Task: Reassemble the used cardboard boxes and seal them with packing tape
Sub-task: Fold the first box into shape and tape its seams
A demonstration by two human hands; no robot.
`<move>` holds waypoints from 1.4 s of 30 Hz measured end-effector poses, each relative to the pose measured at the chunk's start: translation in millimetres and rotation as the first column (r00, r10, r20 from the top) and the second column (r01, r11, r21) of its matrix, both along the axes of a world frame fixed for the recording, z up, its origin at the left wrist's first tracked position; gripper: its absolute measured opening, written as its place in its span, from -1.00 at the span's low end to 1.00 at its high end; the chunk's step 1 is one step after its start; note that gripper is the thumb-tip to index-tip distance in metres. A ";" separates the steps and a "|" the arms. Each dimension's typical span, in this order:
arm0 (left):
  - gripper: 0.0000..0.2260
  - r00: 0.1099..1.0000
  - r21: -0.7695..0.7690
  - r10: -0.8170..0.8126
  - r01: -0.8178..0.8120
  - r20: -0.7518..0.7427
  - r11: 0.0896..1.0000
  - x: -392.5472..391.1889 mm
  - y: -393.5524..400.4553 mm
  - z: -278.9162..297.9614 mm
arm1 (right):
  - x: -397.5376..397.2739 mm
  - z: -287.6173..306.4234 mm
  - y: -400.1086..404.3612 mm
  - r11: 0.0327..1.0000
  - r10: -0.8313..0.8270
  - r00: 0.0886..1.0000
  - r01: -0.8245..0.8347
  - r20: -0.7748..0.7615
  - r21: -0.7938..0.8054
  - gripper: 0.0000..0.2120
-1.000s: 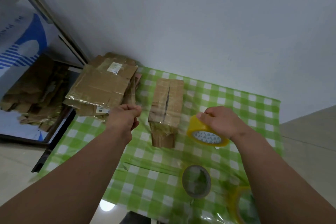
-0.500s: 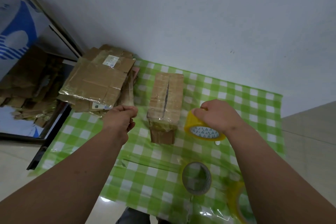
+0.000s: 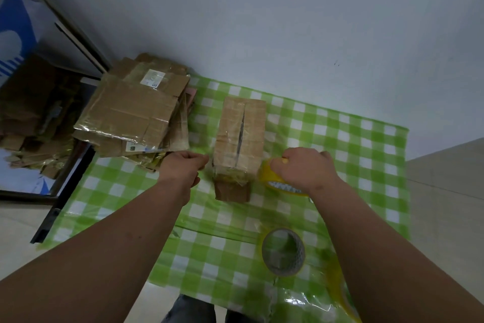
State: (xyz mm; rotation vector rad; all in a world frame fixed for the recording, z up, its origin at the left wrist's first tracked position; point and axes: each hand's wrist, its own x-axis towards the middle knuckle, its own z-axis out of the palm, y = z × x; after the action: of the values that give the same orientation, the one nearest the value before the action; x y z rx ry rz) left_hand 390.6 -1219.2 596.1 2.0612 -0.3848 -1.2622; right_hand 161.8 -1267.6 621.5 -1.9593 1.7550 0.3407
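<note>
Hands flank the cardboard box: right hand grips a yellow tape roll.
Left hand is pinched closed; any tape strip between them is unclear.

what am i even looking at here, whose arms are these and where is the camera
The camera sits on a person's head, looking forward and down, so the two bare arms are that person's own. No machine is involved. On the green checked tablecloth stands a small cardboard box, with clear tape stretched across its near end. The right hand grips a yellow tape roll beside the box. The left hand seems to pinch the tape's loose end. A stack of flattened boxes lies to the left, and a spare tape roll lies nearer the person.
</note>
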 end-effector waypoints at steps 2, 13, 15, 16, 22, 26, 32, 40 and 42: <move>-0.89 0.999 0.022 -0.048 0.048 0.015 0.999 -2.4 -1.0 0.4 | 5.1 -3.6 2.2 1.000 0.003 1.000 -0.003 -0.025 0.018 -0.58; -0.60 0.943 0.142 -0.294 0.273 0.155 0.951 0.9 -9.3 7.0 | 20.5 -9.4 7.3 0.989 -0.136 0.962 0.145 0.238 -0.020 -0.86; -0.70 0.923 0.115 -0.322 0.304 0.211 0.946 0.5 -8.9 5.2 | 22.7 -10.8 11.2 0.992 -0.098 0.960 0.116 0.264 -0.051 -0.91; -0.79 0.904 0.090 -0.353 0.341 0.241 0.936 -0.2 -8.6 4.3 | 23.1 -11.5 13.0 0.992 -0.081 0.959 0.103 0.272 -0.067 -0.93; -0.93 0.803 0.028 -0.481 0.505 0.351 0.863 -3.2 -2.0 7.8 | 18.3 -8.2 17.1 0.995 -0.051 0.935 0.077 0.351 -0.063 -0.89; -0.82 0.777 -0.010 -0.537 0.572 0.329 0.820 7.3 5.9 8.4 | 18.3 -7.3 20.3 0.993 0.053 0.948 -0.018 0.314 -0.115 -0.86; -0.69 0.652 0.013 -0.638 0.695 0.409 0.719 10.0 2.8 11.2 | 17.1 -8.3 19.2 0.987 0.115 0.958 -0.081 0.263 -0.139 -0.89; -0.64 0.580 0.045 -0.667 0.738 0.468 0.673 4.9 2.7 8.4 | 22.4 -11.6 18.3 0.979 0.145 0.971 -0.113 0.190 -0.167 -0.82; -0.63 0.561 0.059 -0.673 0.745 0.483 0.664 1.4 3.4 9.5 | 23.8 -14.5 20.1 0.975 0.146 0.976 -0.113 0.161 -0.193 -0.80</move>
State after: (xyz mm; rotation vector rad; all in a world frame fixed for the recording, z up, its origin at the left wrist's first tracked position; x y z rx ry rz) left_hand 392.0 -1215.7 605.6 2.1161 -1.6500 -1.0548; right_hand 185.6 -1247.5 607.1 -2.1678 1.5994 0.0485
